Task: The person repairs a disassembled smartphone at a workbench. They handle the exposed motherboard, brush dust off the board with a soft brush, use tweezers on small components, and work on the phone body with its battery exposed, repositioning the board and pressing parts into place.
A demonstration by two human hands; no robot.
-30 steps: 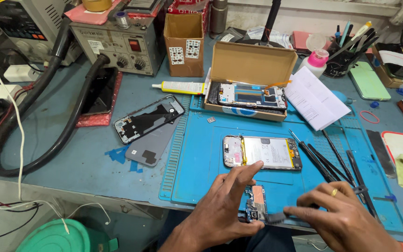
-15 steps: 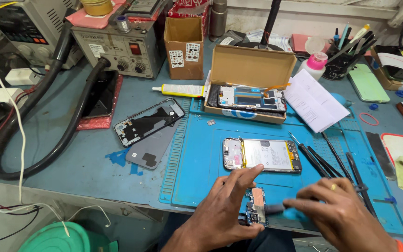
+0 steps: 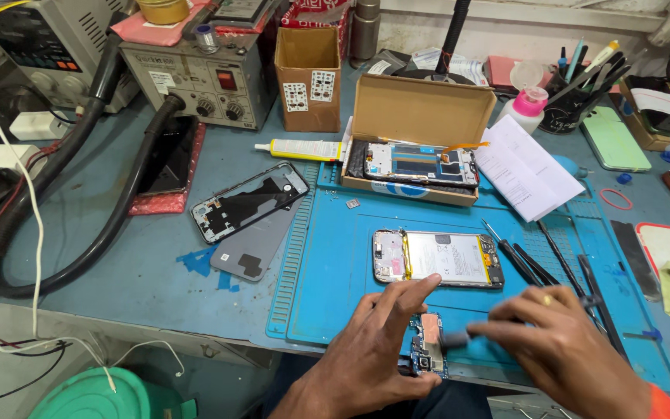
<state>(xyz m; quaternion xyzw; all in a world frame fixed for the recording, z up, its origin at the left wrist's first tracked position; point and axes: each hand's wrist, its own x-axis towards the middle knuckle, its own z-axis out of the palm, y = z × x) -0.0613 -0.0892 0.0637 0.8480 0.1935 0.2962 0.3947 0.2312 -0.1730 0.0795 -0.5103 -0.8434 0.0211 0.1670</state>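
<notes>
Fingers [image 3: 394,304] pin the circuit board [image 3: 426,344] (small, blue); right hand [image 3: 564,349] brushes it.

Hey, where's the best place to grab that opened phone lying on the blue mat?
Probably pinch the opened phone across its two long edges, coming from above. It lies flat, insides up, so gripping the edges avoids the exposed battery. Both edges are free on the blue mat.
</notes>
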